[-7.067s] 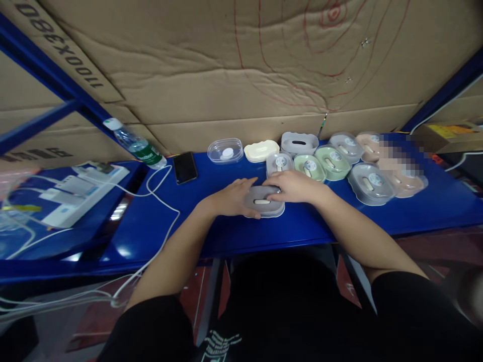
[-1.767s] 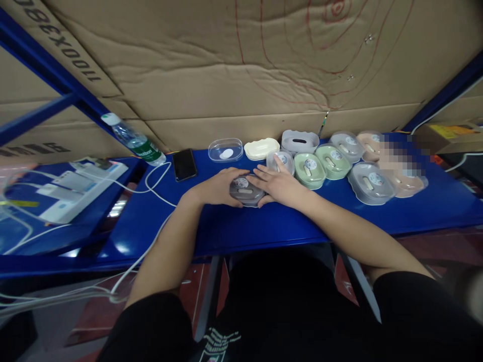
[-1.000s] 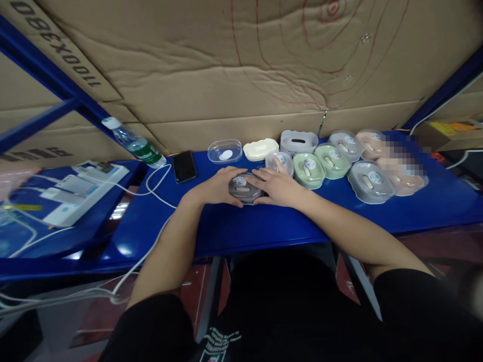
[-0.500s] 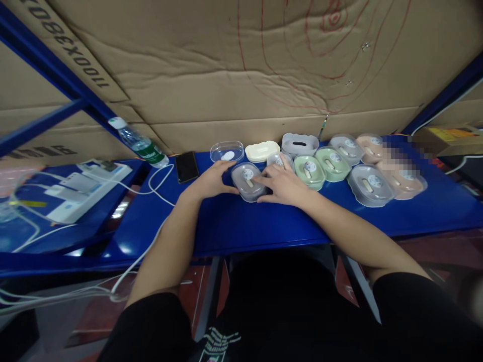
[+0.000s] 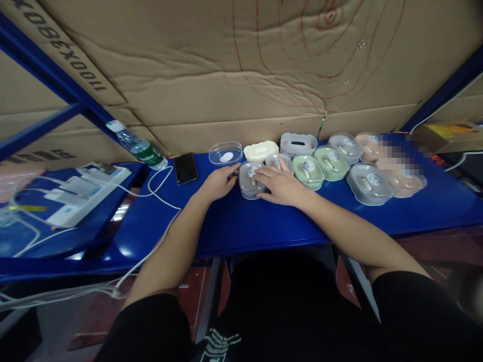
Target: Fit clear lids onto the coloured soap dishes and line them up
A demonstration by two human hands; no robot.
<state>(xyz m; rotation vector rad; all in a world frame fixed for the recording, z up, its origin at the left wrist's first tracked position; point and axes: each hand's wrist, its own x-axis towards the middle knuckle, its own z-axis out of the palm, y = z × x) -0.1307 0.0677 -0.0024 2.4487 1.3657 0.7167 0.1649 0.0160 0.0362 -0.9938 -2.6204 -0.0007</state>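
A grey box with a clear lid (image 5: pixel 249 187) rests on the blue table in front of me. At its left side is my left hand (image 5: pixel 222 182), its fingers partly curled near the box's edge; whether they touch it cannot be made out. My right hand (image 5: pixel 281 186) lies over the box's right part with its fingers spread. Behind that hand sits another grey lidded box (image 5: pixel 285 162). A loose clear lid (image 5: pixel 215 155) and a cream tray (image 5: pixel 261 150) are at the back, beside an open grey box (image 5: pixel 299 144).
Green lidded boxes (image 5: pixel 308 176) and more grey and pink ones (image 5: pixel 372 187) stand to the right. On the left are a phone (image 5: pixel 186 169), a water bottle (image 5: pixel 140 150), a white cable and a power strip (image 5: pixel 71 213). Cardboard (image 5: pixel 211 110) rises behind the table.
The grey box has shifted slightly right and turned straighter. My left hand has moved right, its fingers drawn closer together; my right hand has barely moved.
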